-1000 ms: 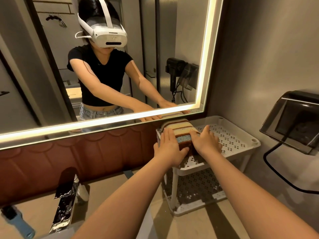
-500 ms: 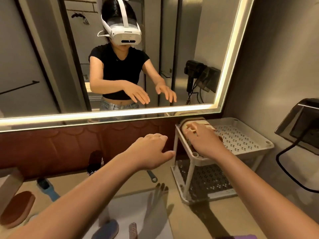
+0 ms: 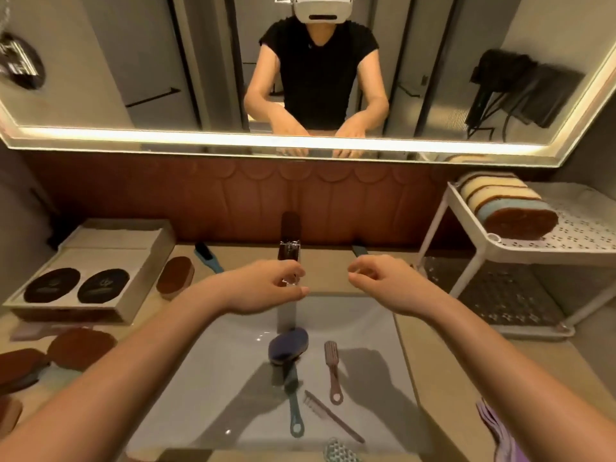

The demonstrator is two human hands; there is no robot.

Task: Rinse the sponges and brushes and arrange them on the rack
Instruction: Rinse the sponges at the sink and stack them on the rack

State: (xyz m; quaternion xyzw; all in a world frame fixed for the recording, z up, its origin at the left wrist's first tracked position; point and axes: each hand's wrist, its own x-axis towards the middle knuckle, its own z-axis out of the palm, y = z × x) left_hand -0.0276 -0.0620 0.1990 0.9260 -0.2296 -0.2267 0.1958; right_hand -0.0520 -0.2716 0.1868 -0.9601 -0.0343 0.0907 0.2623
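Several sponges (image 3: 503, 208) stand in a row on the top shelf of the white rack (image 3: 553, 245) at the right. In the sink basin (image 3: 226, 378) lie a dark blue brush (image 3: 287, 345), a pink brush (image 3: 331, 361) and a thin pink brush (image 3: 328, 413). Brown sponges (image 3: 81, 348) lie on the counter at the left, one more brown sponge (image 3: 175, 276) beside a blue brush (image 3: 208, 258). My left hand (image 3: 266, 288) and my right hand (image 3: 383, 281) hover over the basin near the tap (image 3: 289, 258), fingers loosely curled, holding nothing.
A box (image 3: 90, 271) with two dark discs sits at the back left of the counter. A purple cloth (image 3: 500, 431) lies at the right front edge. A textured pad (image 3: 340, 451) shows at the basin's front. A mirror (image 3: 133, 61) covers the wall.
Both hands left the sponges on the rack and came back left over the sink. The view swung from the rack down to the basin and counter.
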